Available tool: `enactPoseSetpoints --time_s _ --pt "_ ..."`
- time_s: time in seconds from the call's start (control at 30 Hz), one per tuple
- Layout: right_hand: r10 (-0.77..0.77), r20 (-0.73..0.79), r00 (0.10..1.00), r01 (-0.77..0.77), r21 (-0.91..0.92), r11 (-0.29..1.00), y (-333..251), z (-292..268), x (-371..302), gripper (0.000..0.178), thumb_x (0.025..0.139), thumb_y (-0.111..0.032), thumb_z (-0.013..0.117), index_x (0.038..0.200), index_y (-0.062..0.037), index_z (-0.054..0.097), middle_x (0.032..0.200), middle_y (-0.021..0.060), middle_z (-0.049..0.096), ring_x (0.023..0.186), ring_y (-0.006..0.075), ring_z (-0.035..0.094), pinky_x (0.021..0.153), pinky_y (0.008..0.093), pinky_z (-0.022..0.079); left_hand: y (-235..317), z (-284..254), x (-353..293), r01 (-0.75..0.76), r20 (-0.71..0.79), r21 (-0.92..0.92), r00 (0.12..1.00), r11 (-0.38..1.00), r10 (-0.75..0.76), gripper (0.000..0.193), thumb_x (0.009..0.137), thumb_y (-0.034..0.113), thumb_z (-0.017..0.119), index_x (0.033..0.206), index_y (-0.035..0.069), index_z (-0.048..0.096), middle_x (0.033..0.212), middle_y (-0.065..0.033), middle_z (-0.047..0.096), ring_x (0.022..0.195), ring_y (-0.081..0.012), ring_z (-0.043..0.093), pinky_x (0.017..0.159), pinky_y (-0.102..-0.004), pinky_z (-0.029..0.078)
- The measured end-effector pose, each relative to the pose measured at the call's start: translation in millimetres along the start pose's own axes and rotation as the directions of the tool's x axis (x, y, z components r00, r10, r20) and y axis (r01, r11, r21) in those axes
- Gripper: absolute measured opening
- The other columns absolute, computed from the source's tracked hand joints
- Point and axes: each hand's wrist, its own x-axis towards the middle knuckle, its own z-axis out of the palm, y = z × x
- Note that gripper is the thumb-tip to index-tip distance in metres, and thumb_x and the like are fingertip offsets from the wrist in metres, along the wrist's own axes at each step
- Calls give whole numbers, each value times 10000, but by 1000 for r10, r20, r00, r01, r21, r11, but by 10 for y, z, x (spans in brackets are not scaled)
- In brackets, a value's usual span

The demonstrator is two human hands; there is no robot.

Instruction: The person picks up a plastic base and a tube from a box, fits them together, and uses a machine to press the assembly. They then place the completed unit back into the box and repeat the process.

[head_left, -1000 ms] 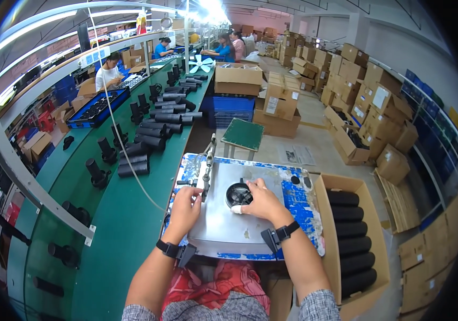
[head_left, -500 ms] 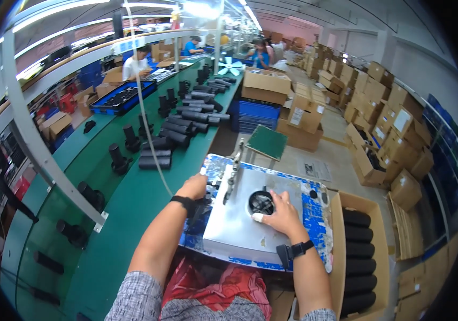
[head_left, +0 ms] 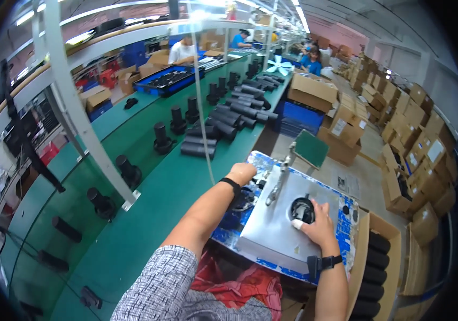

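A grey metal box-like fixture (head_left: 264,241) rests on a worn blue-and-white board (head_left: 346,230) in front of me. Set in its top is a round black plastic part (head_left: 302,211). My right hand (head_left: 319,222) curves its thumb and fingers round that part's near and right rim; the thumb tip has a white covering. Left of the fixture, my left hand (head_left: 242,173) is closed in a fist at the board's far left edge, and what it holds, if anything, is hidden. Between my hands a metal toggle clamp (head_left: 278,184) leans over the fixture. Small black parts (head_left: 244,199) lie below my left wrist.
Black tubes (head_left: 223,120) lie along the green bench (head_left: 159,214), with flanged black pieces (head_left: 162,139) standing beside them. An open carton of black foam-like cylinders (head_left: 371,278) is at my right. A green-topped stool (head_left: 311,148) stands beyond the board. Several people work farther off.
The view has swung left, so the scene sits farther right. My left hand has moved slightly forward along the board's edge. My right hand stays at the round black part.
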Motion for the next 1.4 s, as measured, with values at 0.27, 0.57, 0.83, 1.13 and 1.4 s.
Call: enactPoseSetpoints --time_s 0.27,0.57,0.83,1.13,1.4 --pt "-30 -16 999 31 91 995 310 -12 162 792 789 -391 873 1427 -29 575 1291 206 549 1180 424 622 1003 468 525 1243 -785 -1475 92 -188 -365 967 927 -170 139 950 189 668 1001 61 667 1158 -154 670 1052 -349 674 790 -429 584" --pt "-61 92 994 77 -182 980 3 -110 519 295 816 -153 710 1088 -46 675 1075 236 723 1064 450 684 907 541 554 1791 -124 -821 -549 -420 -119 783 827 459 308 934 340 704 1112 90 672 1048 -82 680 937 -327 707 758 -443 589" --pt "273 143 951 -173 -487 856 -68 -83 726 320 768 -164 766 1081 -101 786 1122 186 774 1065 348 752 877 456 610 1924 -345 -866 -518 -342 -133 824 845 451 279 968 353 668 1131 127 689 996 -70 668 722 -347 713 638 -471 577" --pt "207 144 968 -108 -506 856 -102 -76 746 318 759 -176 783 1070 -109 799 1118 169 780 1070 346 753 875 447 612 1959 -279 -822 -498 -331 -140 838 855 434 245 984 353 641 1118 153 687 981 -62 670 734 -322 725 617 -471 564" --pt "132 158 979 -27 -537 843 -114 80 792 401 719 -289 857 1056 -91 769 1077 199 771 1042 386 747 883 490 606 1865 -266 -930 -407 -280 -259 899 876 336 272 959 343 682 1140 141 678 1078 -87 681 832 -361 738 670 -469 586"
